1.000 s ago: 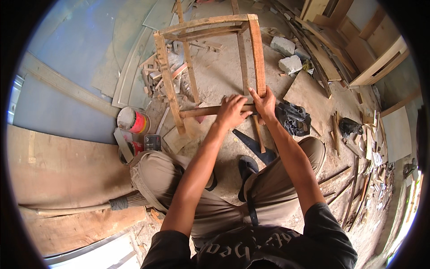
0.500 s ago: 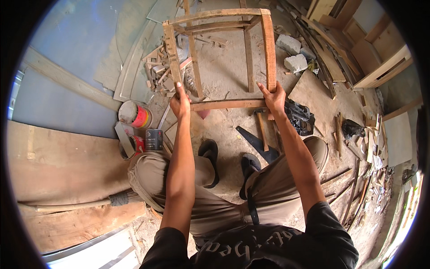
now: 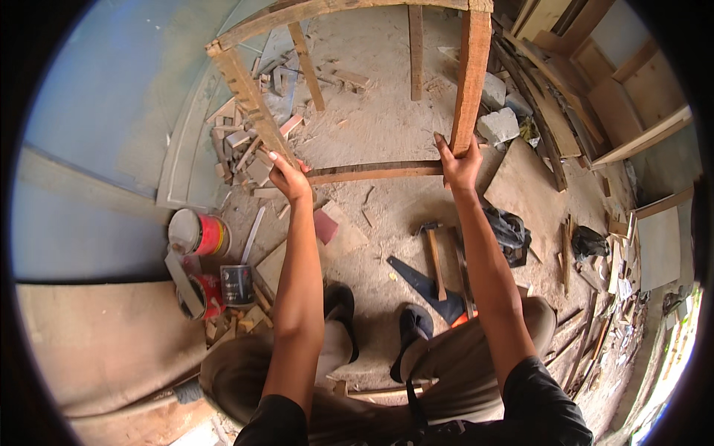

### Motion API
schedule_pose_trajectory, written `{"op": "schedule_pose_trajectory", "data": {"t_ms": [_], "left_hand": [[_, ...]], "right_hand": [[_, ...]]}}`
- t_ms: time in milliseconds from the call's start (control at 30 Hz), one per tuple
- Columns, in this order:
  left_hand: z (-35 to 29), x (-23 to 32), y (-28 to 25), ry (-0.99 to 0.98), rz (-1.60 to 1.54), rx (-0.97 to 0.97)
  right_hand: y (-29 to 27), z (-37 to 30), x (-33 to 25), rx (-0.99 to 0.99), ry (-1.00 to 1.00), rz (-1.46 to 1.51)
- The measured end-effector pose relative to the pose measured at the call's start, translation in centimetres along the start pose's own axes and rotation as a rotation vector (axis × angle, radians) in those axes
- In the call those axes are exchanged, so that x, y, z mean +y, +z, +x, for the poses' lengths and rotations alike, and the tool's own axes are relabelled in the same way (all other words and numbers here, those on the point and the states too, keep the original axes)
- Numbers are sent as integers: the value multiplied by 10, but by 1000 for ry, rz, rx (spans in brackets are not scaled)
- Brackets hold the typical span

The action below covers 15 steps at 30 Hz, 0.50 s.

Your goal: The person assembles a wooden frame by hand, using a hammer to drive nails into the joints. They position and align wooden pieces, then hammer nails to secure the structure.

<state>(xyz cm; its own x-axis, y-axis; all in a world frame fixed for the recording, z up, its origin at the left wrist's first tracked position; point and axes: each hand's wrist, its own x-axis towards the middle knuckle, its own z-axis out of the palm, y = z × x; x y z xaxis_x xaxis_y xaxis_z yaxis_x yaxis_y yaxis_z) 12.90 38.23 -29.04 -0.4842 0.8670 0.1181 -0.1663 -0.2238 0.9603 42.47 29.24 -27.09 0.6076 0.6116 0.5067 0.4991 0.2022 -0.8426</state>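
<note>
A rough wooden frame [image 3: 471,82], with upright posts and crossbars, is tilted up in front of me. Its far parts run past the top of the view. My left hand [image 3: 290,177] is closed round the lower left corner, thumb along the post. At the lower right corner, my right hand [image 3: 461,165] grips the thick post, its thumb raised along the inner side. Between the two hands runs a bottom crossbar [image 3: 375,172]. The fingers behind the wood are partly hidden.
On the floor before my feet lie a hammer [image 3: 437,264] and a dark saw blade [image 3: 420,286]. Paint cans [image 3: 238,285] stand at left near wood offcuts [image 3: 236,141]. Concrete blocks [image 3: 498,127], black plastic bags [image 3: 508,234] and long boards [image 3: 547,104] lie at right.
The frame has tilted and come closer, so its upper bar now looks larger and reaches the top edge. Both hands keep their hold, the left slightly farther left. My view has shifted.
</note>
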Motion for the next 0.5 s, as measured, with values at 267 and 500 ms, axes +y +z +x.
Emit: {"op": "schedule_pose_trajectory", "data": {"t_ms": [267, 500], "left_hand": [[7, -130, -8, 70, 101, 0], [-37, -139, 4, -91, 169, 543]], "right_hand": [[26, -47, 124, 19, 195, -3], [19, -76, 149, 4, 130, -59]]}}
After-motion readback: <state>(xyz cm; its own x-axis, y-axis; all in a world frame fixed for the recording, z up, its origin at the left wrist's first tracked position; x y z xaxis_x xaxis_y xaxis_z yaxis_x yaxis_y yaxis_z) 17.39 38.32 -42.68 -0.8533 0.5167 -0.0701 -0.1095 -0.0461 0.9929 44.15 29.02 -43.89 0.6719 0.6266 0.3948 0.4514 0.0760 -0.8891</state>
